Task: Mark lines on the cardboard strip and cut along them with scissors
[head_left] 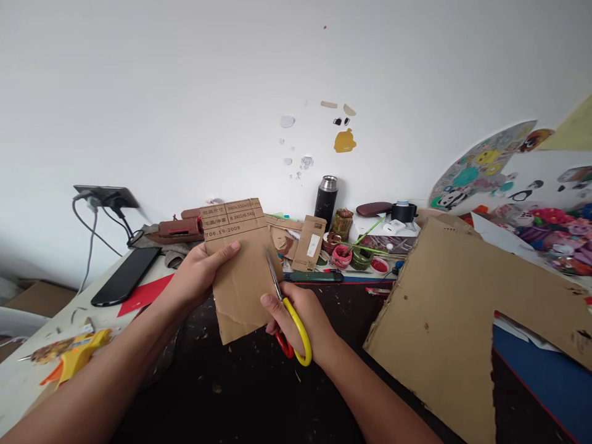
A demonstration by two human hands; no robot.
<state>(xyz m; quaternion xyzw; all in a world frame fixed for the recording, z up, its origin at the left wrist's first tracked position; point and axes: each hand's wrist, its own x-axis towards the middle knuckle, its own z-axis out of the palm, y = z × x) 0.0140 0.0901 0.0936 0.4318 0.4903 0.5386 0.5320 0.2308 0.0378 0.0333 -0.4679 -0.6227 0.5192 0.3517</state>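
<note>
A brown cardboard piece (243,271) with printed lettering along its top is held up over the dark mat. My left hand (198,271) grips its left edge, thumb on the front face and the other fingers behind. In my right hand (298,314) are scissors (301,336) with one yellow and one red handle loop. Their blades point up and to the left, lying against the right part of the cardboard. How far the blades are parted is hard to tell.
A large cardboard sheet (444,308) lies at the right. Behind the mat stand a black flask (326,203), paint jars (342,256) and a green cutter (317,276). A yellow glue gun (83,357) and a black phone (124,277) lie at the left.
</note>
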